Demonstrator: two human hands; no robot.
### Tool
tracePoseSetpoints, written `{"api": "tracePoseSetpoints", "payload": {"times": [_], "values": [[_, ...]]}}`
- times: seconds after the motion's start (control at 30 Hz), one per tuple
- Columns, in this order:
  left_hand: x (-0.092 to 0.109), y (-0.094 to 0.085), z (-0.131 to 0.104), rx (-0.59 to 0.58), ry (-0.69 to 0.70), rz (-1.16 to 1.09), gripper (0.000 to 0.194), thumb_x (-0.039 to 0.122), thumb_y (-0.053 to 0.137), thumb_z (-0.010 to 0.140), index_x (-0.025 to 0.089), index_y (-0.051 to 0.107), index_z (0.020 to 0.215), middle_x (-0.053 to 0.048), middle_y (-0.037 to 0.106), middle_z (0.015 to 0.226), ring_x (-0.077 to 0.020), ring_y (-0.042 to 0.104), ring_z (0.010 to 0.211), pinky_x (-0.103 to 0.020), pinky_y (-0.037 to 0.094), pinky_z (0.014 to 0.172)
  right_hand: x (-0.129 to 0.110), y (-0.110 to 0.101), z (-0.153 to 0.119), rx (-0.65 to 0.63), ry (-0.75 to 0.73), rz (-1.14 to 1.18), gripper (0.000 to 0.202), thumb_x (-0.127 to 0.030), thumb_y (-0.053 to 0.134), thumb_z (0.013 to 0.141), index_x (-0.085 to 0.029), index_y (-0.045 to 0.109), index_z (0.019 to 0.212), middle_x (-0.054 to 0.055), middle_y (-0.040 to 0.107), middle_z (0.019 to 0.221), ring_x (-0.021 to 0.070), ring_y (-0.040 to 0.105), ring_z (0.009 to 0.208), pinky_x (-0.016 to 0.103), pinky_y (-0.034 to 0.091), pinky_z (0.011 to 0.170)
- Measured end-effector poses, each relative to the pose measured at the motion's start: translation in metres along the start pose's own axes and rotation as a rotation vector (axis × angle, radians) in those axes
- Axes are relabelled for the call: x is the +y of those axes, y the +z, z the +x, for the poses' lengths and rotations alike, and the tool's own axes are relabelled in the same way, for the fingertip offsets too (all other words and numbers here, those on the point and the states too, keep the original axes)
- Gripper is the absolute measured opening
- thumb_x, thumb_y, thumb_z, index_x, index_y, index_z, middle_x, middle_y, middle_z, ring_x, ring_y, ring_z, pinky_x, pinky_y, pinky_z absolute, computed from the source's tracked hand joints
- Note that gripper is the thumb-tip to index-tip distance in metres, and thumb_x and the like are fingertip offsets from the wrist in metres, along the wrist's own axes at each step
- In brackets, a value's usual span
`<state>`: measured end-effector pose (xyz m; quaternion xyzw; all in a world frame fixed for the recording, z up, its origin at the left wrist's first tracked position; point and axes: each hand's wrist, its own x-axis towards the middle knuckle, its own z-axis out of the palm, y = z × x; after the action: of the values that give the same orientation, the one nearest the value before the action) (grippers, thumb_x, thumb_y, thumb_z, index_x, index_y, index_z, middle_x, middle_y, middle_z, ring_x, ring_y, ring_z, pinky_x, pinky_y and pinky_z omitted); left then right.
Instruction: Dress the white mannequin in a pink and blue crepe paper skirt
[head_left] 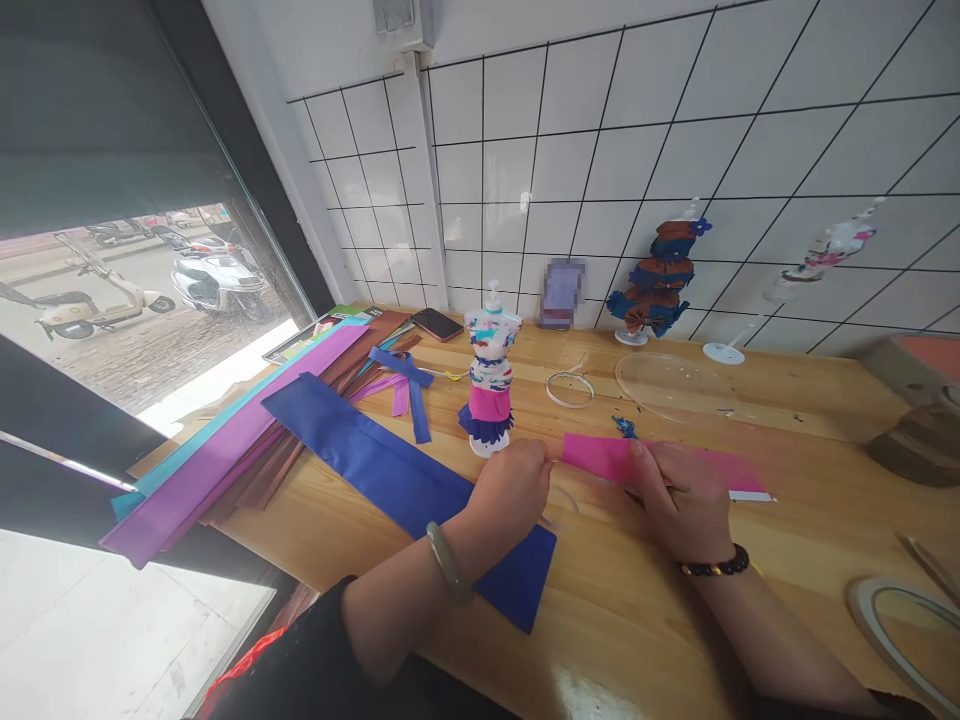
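Note:
A bright pink strip [596, 455] of cloth or paper lies over the table, with a white edge at its far right end. My right hand [686, 505], fingers curled, pinches its middle from the front. Near the strip's left end, my left hand [517, 485] is closed; what its fingertips hold is too small to make out. Just beyond that hand stands a small white dress form [493, 340] with colourful patches, a pink band and a dark blue ruffled skirt. A wide dark blue fabric strip [390, 465] passes beneath my left forearm.
Purple [300, 390] and turquoise strips pile up at the left. A phone [437, 324] lies by the wall. Farther right are a dressed brown-and-blue form [652, 285], a tape ring [570, 389], a clear disc [664, 385] and a large tape roll [870, 610].

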<state>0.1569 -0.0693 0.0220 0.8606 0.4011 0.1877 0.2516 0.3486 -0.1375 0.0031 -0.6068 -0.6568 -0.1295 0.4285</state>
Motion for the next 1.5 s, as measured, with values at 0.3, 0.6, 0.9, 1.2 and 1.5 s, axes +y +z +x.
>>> {"api": "tracePoseSetpoints", "payload": {"times": [0.3,0.6,0.9,1.2,1.5], "values": [[-0.029,-0.023,-0.027,-0.11,-0.126,-0.258,0.042,0.03,0.05,0.08,0.015,0.057,0.119,0.003,0.051,0.061,-0.0114,0.048,0.056,-0.023,0.035,0.055,-0.004,0.001,0.001,0.014,-0.009,0.024,0.037,-0.023,0.045,0.088,-0.023,0.034,0.053,-0.002,0.036,0.05,0.0121,0.034,0.049,0.029,0.03,0.053],[-0.056,-0.047,-0.03,-0.314,-0.217,-0.519,0.041,0.048,0.053,0.078,0.015,0.065,0.099,0.007,0.029,0.053,-0.0061,0.026,0.048,-0.021,0.02,0.045,-0.008,0.005,-0.001,-0.06,-0.033,0.059,0.035,-0.021,0.047,0.087,-0.022,0.038,0.054,-0.002,0.039,0.051,0.0125,0.037,0.05,0.029,0.033,0.054],[-0.071,-0.046,-0.032,-0.349,-0.238,-0.57,0.042,0.054,0.053,0.076,0.014,0.052,0.063,0.006,0.031,0.051,-0.0055,0.027,0.047,-0.02,0.022,0.043,-0.009,0.008,-0.001,-0.12,-0.029,0.074,0.03,-0.022,0.047,0.088,-0.022,0.047,0.057,0.001,0.05,0.053,0.0138,0.045,0.052,0.031,0.038,0.057],[-0.076,-0.054,-0.035,-0.512,-0.253,-0.599,0.041,0.052,0.051,0.078,0.013,0.063,0.08,0.005,0.039,0.054,-0.0055,0.034,0.047,-0.018,0.029,0.044,-0.02,0.008,0.002,-0.133,-0.051,0.123,0.027,-0.017,0.049,0.086,-0.02,0.051,0.06,0.002,0.056,0.055,0.0149,0.051,0.055,0.031,0.039,0.058],[-0.079,-0.057,-0.037,-0.524,-0.279,-0.644,0.038,0.048,0.052,0.079,0.013,0.065,0.079,0.004,0.045,0.054,-0.0047,0.037,0.045,-0.018,0.031,0.044,-0.029,0.01,0.003,-0.175,-0.08,0.16,0.025,-0.015,0.05,0.085,-0.021,0.051,0.061,0.002,0.057,0.056,0.0146,0.051,0.056,0.03,0.04,0.059]]}}
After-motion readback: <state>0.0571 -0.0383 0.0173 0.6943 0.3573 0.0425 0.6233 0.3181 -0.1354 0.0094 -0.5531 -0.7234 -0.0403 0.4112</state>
